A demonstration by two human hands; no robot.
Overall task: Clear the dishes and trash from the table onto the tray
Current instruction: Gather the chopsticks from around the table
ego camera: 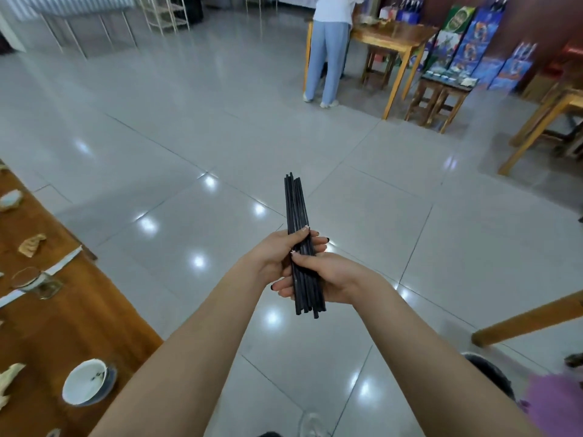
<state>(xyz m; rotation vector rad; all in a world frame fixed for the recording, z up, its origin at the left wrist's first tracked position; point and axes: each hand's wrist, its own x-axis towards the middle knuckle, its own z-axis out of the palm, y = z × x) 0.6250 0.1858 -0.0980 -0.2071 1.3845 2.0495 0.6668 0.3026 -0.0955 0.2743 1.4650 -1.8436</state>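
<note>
A bundle of several black chopsticks (pixel 296 206) stands nearly upright over the tiled floor, in the middle of the view. My left hand (pixel 277 253) grips the bundle from the left, thumb across its front. My right hand (pixel 328 279) holds the lower part from the right, fingers curled round it. At the left edge lies the wooden table (pixel 72 323) with a white bowl (pixel 86 384), a clear glass (pixel 31 280), crumpled napkins (pixel 31 244) and a white chopstick wrapper (pixel 64 261). No tray is in view.
Grey glossy floor tiles (pixel 189 137) spread ahead. A person (pixel 328 48) stands at a wooden table (pixel 394 39) at the back right, beside stools (pixel 438 99) and stacked drink cartons (pixel 485 48). Another table's leg (pixel 530 320) juts in at the right. Metal racks stand at the back left.
</note>
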